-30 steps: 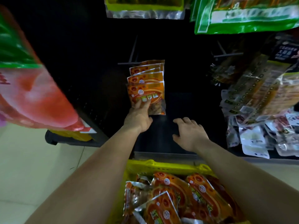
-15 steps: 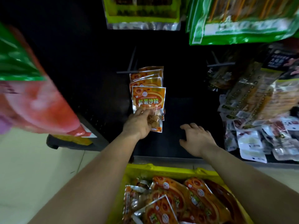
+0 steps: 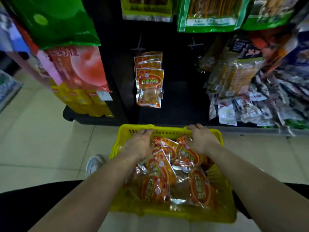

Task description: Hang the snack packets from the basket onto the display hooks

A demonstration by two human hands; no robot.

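Note:
A yellow basket sits in front of me, full of several orange snack packets. My left hand lies palm down over the packets at the basket's far left, fingertips at the far rim. My right hand lies the same way at the far right, fingers relaxed over the rim and a packet. Neither hand visibly holds a packet. Several matching orange packets hang in a row from a display hook on the dark panel. A bare hook sticks out to its right.
Big green and pink bags hang close on the left. Green packs hang above, and mixed snack packets crowd the right side. A white shoe stands on the tiled floor left of the basket.
My left hand let go of the front hanging packet and dropped to the basket. My right hand came down to the basket too. The view tilted down and the basket shows whole.

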